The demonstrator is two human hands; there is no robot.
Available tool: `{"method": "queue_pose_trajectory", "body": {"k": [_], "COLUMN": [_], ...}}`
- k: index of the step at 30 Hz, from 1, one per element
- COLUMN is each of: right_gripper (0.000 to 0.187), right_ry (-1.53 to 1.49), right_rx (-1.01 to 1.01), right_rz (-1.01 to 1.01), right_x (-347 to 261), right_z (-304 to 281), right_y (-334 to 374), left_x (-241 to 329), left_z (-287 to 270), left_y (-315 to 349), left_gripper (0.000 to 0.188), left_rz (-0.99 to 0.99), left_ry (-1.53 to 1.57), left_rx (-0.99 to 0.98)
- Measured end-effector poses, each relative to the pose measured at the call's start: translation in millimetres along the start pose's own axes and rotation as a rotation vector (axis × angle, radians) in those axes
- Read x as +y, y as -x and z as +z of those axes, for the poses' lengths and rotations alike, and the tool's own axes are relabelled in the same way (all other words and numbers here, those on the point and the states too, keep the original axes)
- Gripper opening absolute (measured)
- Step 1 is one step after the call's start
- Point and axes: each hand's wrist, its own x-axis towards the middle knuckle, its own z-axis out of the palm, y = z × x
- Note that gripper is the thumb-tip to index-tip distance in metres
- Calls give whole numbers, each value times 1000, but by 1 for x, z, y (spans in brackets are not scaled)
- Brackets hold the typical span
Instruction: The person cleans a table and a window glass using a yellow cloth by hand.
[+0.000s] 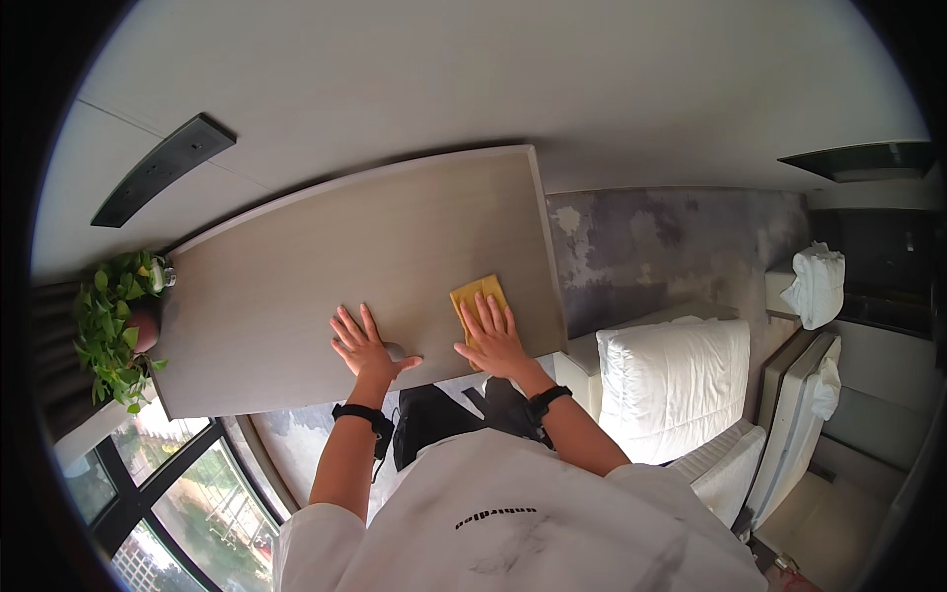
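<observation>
A folded yellow cloth (460,299) lies on the grey-beige tabletop (296,266), near its right front part. My right hand (493,340) rests flat on top of the cloth, fingers stretched out and thumb off to the left; part of the cloth is hidden beneath the palm. To the left, my left hand (361,347) is spread with its palm down by the front edge of the tabletop, with no object in its fingers. Between its thumb and forefinger shows a small dark grey round patch (396,350), too covered to name. Dark bands circle both wrists.
A leafy potted plant (116,316) stands at the table's left end, beside a window (187,483). White bedding (676,380) lies on the right, and a dark strip panel (166,168) is on the wall. Patchy grey flooring (661,242) extends beyond the table's right edge.
</observation>
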Motion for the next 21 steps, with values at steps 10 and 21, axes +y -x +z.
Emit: {"method": "queue_pose_trajectory", "body": {"k": [10, 21], "right_gripper": [93, 113], "right_ry": [-47, -64], "right_rx": [-75, -83], "right_rz": [156, 261], "right_x": [18, 40], "right_z": [-63, -116], "right_y": [-111, -209], "left_x": [2, 1], "left_z": [1, 5], "left_y": [-1, -2], "left_gripper": [147, 147], "left_rz": [-37, -21], "left_ry": [-17, -3], "left_rx": [2, 19]}}
